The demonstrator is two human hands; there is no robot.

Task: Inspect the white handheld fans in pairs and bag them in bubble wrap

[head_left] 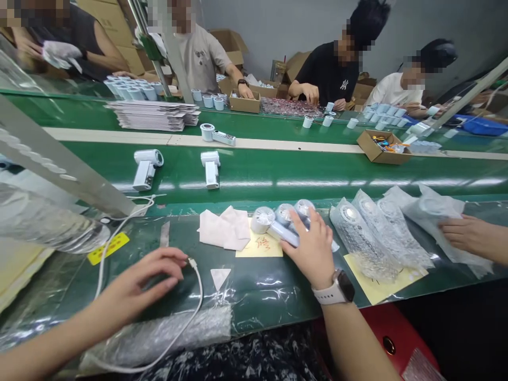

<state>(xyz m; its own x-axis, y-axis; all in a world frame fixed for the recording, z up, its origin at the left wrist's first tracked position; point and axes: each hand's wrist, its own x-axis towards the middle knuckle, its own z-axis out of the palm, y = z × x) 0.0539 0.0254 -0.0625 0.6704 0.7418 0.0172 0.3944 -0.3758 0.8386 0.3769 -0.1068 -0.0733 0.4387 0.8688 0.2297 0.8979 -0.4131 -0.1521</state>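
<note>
My left hand [156, 275] is at the left of the bench, its fingers loosely curled with the plug end of a white cable [199, 286] at the fingertips. The cable loops down toward the front edge. My right hand [311, 246], wearing a watch, rests over a row of pale handheld fans [262, 219]. Its thumb lies along one handle, and its fingers reach across the others and partly hide them. Under the fans is a yellow paper [260, 247] with red writing. Pale pink cloth-like pieces [224, 228] lie just left of them.
Bubble-wrapped fans [361, 233] lie to the right, where a neighbour's hand [462, 233] touches one. Unwrapped fans [212, 169] sit on the green conveyor [278, 174]. A small parts box [383, 148] is beyond. Several people work across the line. A metal post [71, 153] slants at left.
</note>
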